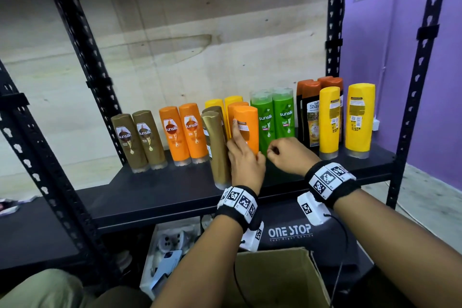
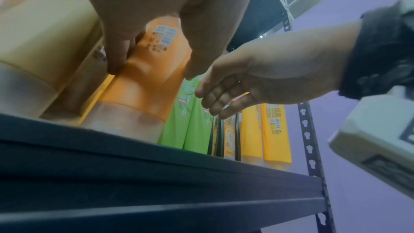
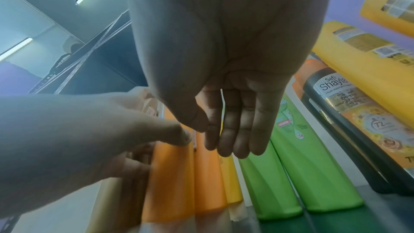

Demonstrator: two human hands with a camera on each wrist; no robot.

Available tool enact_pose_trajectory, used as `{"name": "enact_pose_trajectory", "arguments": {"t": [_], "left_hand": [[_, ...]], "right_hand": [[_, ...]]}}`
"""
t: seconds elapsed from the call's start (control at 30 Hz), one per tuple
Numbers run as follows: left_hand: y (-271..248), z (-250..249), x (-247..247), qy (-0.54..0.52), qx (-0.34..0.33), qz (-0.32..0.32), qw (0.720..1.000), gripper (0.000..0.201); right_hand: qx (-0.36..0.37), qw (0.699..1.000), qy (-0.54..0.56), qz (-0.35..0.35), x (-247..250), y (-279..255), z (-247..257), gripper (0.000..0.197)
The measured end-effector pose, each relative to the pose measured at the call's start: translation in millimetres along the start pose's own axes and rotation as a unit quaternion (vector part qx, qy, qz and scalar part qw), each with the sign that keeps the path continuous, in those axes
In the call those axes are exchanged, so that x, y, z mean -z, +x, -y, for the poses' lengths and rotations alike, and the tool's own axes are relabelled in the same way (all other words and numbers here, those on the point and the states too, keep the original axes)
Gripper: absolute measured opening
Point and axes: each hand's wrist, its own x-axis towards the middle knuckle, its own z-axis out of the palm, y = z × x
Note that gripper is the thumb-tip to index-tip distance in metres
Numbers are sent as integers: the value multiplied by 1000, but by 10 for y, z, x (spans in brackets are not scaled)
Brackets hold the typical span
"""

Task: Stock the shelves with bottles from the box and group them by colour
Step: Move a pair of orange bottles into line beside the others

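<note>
Sorting step: the left hand clasps the orange plastic bottle mid-shelf (right hand loosely curled, empty), which next wants sliding towards the orange pair further left.

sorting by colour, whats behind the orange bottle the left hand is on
Directly behind the orange bottle under the left hand stands a second orange bottle, then yellow bottles. Only their tops show; their lower parts are covered.

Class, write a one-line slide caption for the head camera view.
Left hand grips an orange bottle on a black shelf of colour-grouped bottles; right hand empty.
</note>
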Motion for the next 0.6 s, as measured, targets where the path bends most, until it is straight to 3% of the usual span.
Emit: {"name": "enact_pose_trajectory", "arguments": {"t": [0.17, 0.27, 0.37, 0.5, 0.6], "left_hand": [[-76, 18, 130, -27, -25, -42, 998, 106], [-33, 40, 307, -44, -39, -78, 995, 106], [-3, 69, 495, -76, -53, -79, 993, 105], [21, 152, 716, -89, -41, -93, 991, 105], [49, 230, 847, -89, -28, -104, 990, 105]], "right_hand": [[-24, 1000, 6, -2, -43, 7, -4, 21], [-29, 998, 31, -36, -80, 85, 25, 26], [-40, 995, 77, -54, -131, 239, 97, 45], [-48, 991, 126, 1, -247, 398, 256, 76], [-53, 982, 180, 1, -351, 498, 309, 84]]}}
